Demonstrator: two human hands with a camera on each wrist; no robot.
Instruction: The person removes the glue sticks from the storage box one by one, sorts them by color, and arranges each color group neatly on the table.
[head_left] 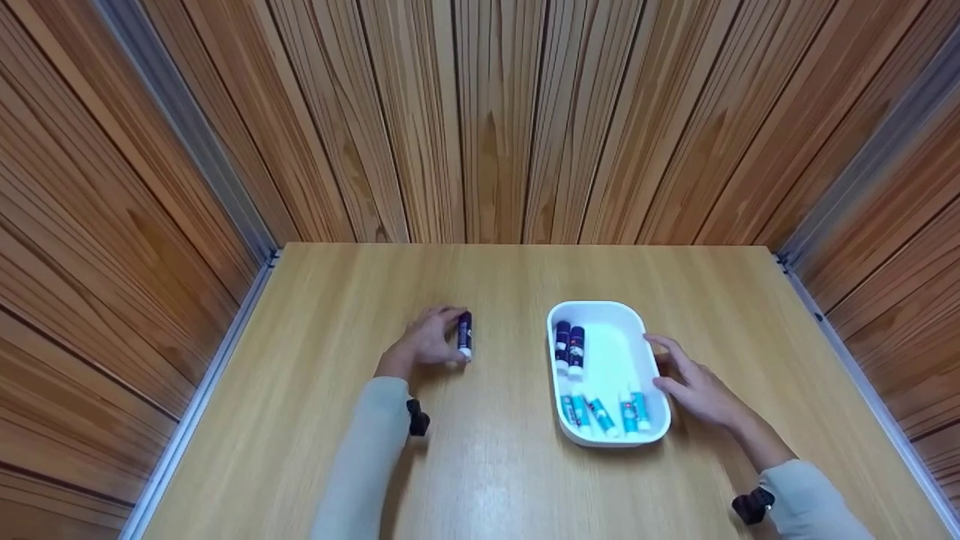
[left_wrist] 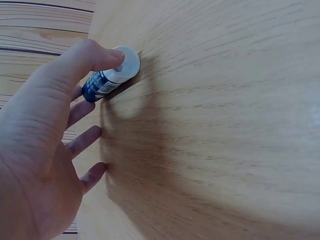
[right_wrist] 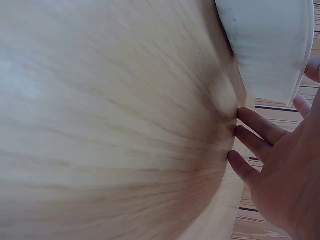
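My left hand (head_left: pixel 429 337) pinches a dark purple glue stick (head_left: pixel 465 335) lengthwise on the table. In the left wrist view, the thumb presses its white end (left_wrist: pixel 129 64), and the other fingers are spread below. My right hand (head_left: pixel 697 386) is at the right side of a white tray (head_left: pixel 658 360); thumb and index finger touch the rim, while the other fingertips (right_wrist: pixel 235 156) meet the table in the right wrist view. Inside the tray, two dark purple glue sticks (head_left: pixel 576 351) lie side by side at the left. Several smaller turquoise glue sticks (head_left: pixel 602 416) lie along its near end.
The light wooden table (head_left: pixel 495 480) is bounded by wood-plank walls (head_left: pixel 495 120) at the back and both sides. Grey metal strips (head_left: pixel 217 352) run along the table's side edges. Bare tabletop lies between the left hand and the tray.
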